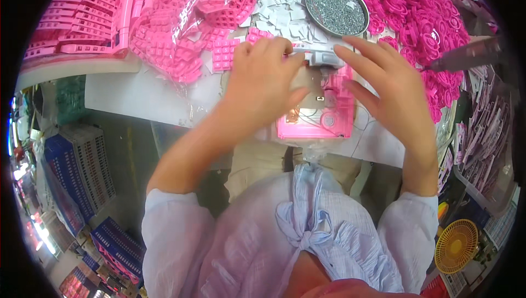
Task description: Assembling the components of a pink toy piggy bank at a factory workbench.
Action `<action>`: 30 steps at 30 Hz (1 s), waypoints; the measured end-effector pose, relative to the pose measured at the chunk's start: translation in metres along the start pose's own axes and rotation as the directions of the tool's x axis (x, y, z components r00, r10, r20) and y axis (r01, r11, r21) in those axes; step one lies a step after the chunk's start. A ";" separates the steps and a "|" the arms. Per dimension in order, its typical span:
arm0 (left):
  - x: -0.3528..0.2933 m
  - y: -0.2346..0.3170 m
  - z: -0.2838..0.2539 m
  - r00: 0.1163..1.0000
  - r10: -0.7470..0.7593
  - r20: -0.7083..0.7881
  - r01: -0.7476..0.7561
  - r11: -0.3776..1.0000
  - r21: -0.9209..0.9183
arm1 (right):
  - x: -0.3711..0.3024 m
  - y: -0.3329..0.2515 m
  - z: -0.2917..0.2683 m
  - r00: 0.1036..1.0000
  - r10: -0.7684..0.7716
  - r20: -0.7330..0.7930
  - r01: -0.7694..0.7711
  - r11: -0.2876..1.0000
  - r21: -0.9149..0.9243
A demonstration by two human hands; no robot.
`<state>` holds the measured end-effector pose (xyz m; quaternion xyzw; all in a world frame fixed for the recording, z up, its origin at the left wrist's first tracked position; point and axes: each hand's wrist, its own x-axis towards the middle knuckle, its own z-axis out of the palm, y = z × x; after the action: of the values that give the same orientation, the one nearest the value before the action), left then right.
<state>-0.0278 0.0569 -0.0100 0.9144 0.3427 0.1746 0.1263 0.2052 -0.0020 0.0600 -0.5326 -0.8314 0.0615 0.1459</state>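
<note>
A pink plastic casing lies in front of me at the table's near edge, with thin wires and small parts inside. Across its far end sits a grey and silver part; its exact kind is unclear. My left hand hovers over the casing's left side, its fingers bent and its thumb apart. Beside those fingertips lies a pink rubber keypad. On the other side, my right hand has its fingers spread, the tips close to the grey part. No held thing shows in either hand.
Pink keypads in clear plastic and stacked pink casings lie left. Small white pieces and a round tin of tiny metal parts stand behind. Right are a magenta parts pile and a dark hand tool.
</note>
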 end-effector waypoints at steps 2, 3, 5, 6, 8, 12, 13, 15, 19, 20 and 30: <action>0.046 -0.011 -0.010 0.988 -0.097 0.118 0.123 0.963 -0.241 | -0.030 -0.004 -0.056 0.948 -0.223 -0.225 0.225 0.974 -0.016; 0.074 -0.017 -0.005 0.974 -0.118 0.191 0.181 0.917 -0.356 | -0.042 -0.003 -0.071 0.912 -0.262 -0.317 0.278 0.960 0.008; 0.128 -0.018 0.034 0.997 0.035 -0.067 -0.047 0.980 -0.191 | -0.036 0.011 -0.055 0.892 -0.086 -0.444 0.245 0.917 0.315; 0.143 -0.017 0.053 0.994 0.068 -0.085 -0.071 0.997 -0.033 | -0.028 0.019 -0.045 0.876 -0.003 -0.482 0.258 0.848 0.462; 0.160 -0.016 0.072 0.994 0.108 0.008 -0.108 0.982 0.156 | -0.010 0.034 -0.027 0.843 0.172 -0.509 0.300 0.637 0.711; 0.172 -0.018 0.083 0.982 0.146 0.123 -0.170 0.963 0.210 | 0.011 0.036 -0.014 0.850 0.344 -0.399 0.217 0.462 0.860; 0.170 -0.017 0.084 0.984 0.162 0.075 -0.174 0.962 0.210 | 0.014 0.035 -0.016 0.857 0.364 -0.366 0.198 0.422 0.885; 0.172 -0.018 0.081 0.986 0.137 0.094 -0.155 0.965 0.210 | 0.020 0.039 -0.032 0.883 0.355 -0.307 0.217 0.271 0.938; 0.162 -0.003 0.039 0.974 0.211 0.082 -0.216 0.974 0.071 | 0.016 0.048 -0.052 0.923 0.335 -0.190 0.173 0.079 0.982; 0.141 -0.004 0.029 0.969 0.249 0.002 -0.249 0.968 0.026 | 0.021 0.041 -0.041 0.897 0.380 -0.225 0.197 0.113 0.974; 0.009 0.031 0.027 0.990 0.052 -0.131 -0.115 0.835 -0.538 | -0.004 -0.011 0.009 0.839 0.204 -0.504 0.496 0.096 0.863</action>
<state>0.0072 0.0373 -0.0212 0.8439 0.2453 0.3204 0.3536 0.1943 -0.0094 0.0541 -0.2002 -0.5519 0.4389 0.6802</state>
